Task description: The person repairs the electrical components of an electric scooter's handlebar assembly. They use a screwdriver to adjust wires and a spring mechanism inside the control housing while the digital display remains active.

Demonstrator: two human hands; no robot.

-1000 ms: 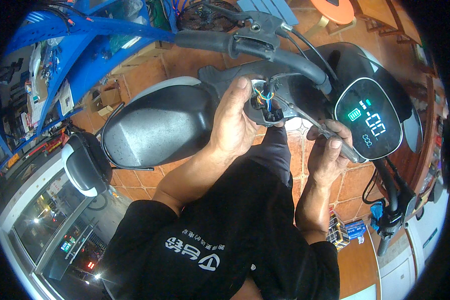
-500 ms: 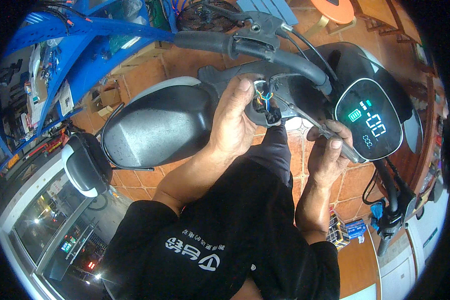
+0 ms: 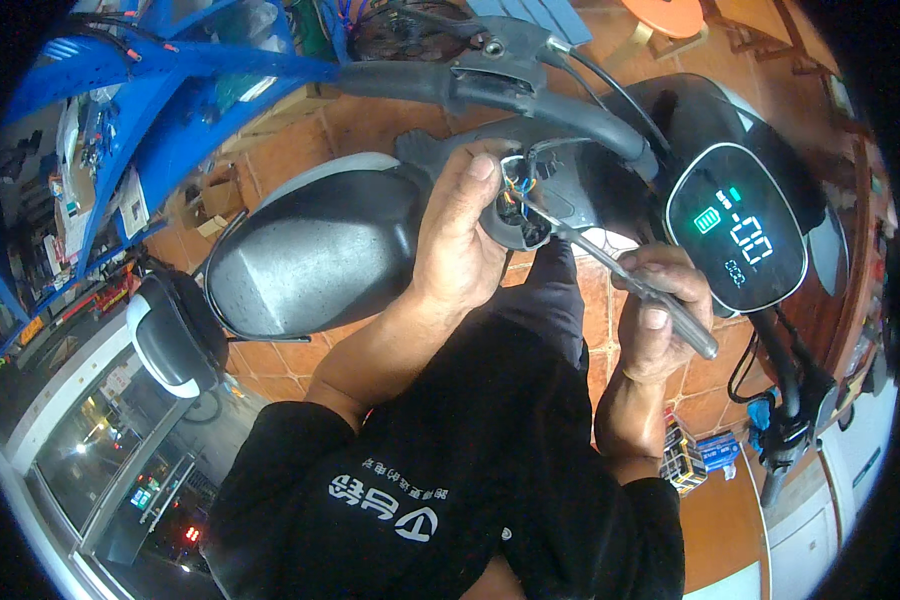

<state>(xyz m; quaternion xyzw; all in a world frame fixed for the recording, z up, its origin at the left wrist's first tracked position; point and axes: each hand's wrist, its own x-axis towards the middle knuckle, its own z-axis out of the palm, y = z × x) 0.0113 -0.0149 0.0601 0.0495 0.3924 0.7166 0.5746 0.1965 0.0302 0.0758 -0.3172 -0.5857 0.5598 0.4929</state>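
My left hand (image 3: 462, 235) is closed on a small dark round housing (image 3: 518, 238), thumb at its rim and the other fingers mostly hidden behind. Its open side faces up and shows thin coloured wires (image 3: 516, 187) inside. In my right hand (image 3: 660, 312) is a screwdriver-like tool (image 3: 595, 252) with a grey handle and a long shaft that narrows toward the end. The tip reaches into the housing beside the wires; exactly what it touches is too small to tell. Both hands are over an electric scooter, between its black seat (image 3: 315, 250) and its lit display (image 3: 738, 228).
A handlebar with black grip (image 3: 395, 82) and brake lever crosses above my hands; its other end (image 3: 790, 420) is at lower right. A blue rack (image 3: 170, 70) stands at left, an orange stool (image 3: 665, 20) at the far side. Small boxes (image 3: 685, 455) lie at right.
My right hand has shifted slightly down, and more of the tool's handle shows. The housing in my left hand has moved a little left and tilted. The view has shifted slightly.
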